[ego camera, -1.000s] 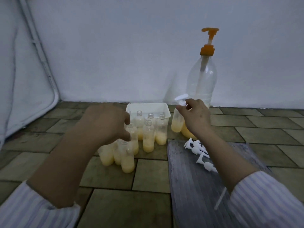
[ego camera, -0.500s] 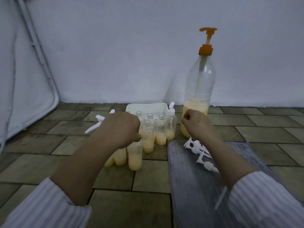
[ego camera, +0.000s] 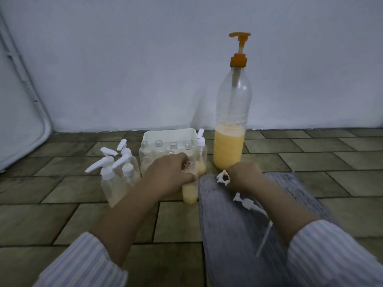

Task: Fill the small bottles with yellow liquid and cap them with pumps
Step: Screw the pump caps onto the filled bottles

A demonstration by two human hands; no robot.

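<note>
So the uncapped small bottle (ego camera: 189,184) stands upright at frame center, gripped by the left hand (ego camera: 169,176), while the right hand (ego camera: 243,177) just right of it pinches 1 white pump (ego camera: 223,178), so it's the nearer one to cap.

The big bottle (ego camera: 233,112) is clear, glossy plastic with an orange plastic pump top. Left of it, the tray (ego camera: 170,134) is white, smooth plastic; the small bottles (ego camera: 189,184) around the tray are clear plastic, some with white plastic pumps (ego camera: 246,203). Just in front of the big bottle lies a grey board (ego camera: 228,235), matt and streaked like weathered wood. The floor (ego camera: 62,216) under it looks like matt, mottled tile. The sleeves (ego camera: 331,255) are striped cloth.
</note>
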